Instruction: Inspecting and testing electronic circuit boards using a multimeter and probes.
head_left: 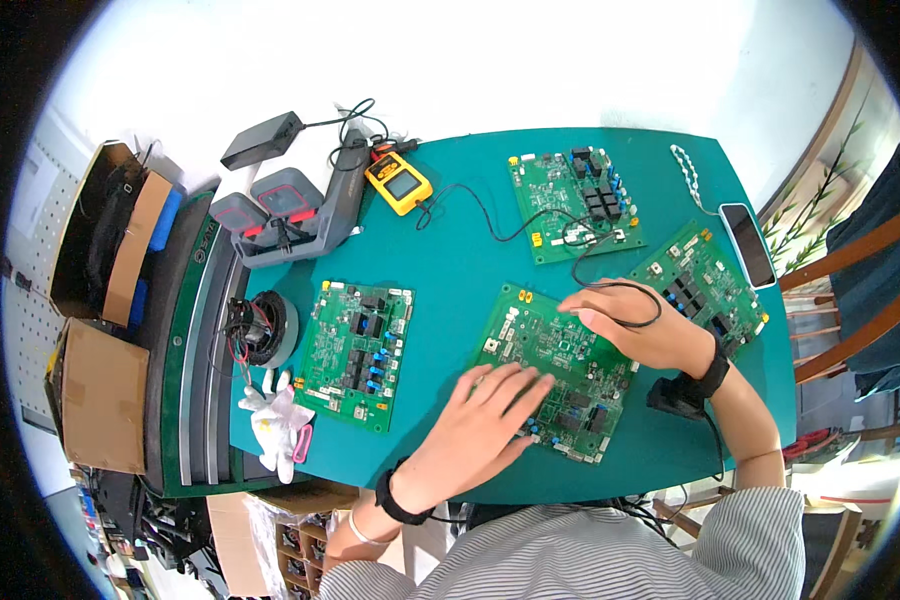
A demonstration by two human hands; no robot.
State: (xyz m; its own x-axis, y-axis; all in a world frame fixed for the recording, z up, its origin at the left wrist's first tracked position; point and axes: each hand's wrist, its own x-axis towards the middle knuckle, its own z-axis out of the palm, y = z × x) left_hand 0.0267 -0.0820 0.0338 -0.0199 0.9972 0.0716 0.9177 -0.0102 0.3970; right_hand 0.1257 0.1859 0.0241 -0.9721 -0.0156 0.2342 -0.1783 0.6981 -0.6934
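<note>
A green circuit board (530,335) lies on the table in front of me, tilted, with both hands over it. My left hand (490,420) rests on its left side, fingers stretched out and holding nothing. Above its right edge, my right hand (640,325) is closed, thumb and fingers together near the board's upper part. A thin black cable (485,215) runs from a yellow handheld meter (400,184) and loops over the right hand into its grip. The cable's end is hidden by the fingers. Black bands circle both my wrists.
Other circuit boards lie left (357,355), at the back (560,190) and right (695,270) on the green table (440,290). A phone (748,245) lies at the right edge. A grey device (335,215), a black coil (270,330) and a white glove (278,425) occupy the left side.
</note>
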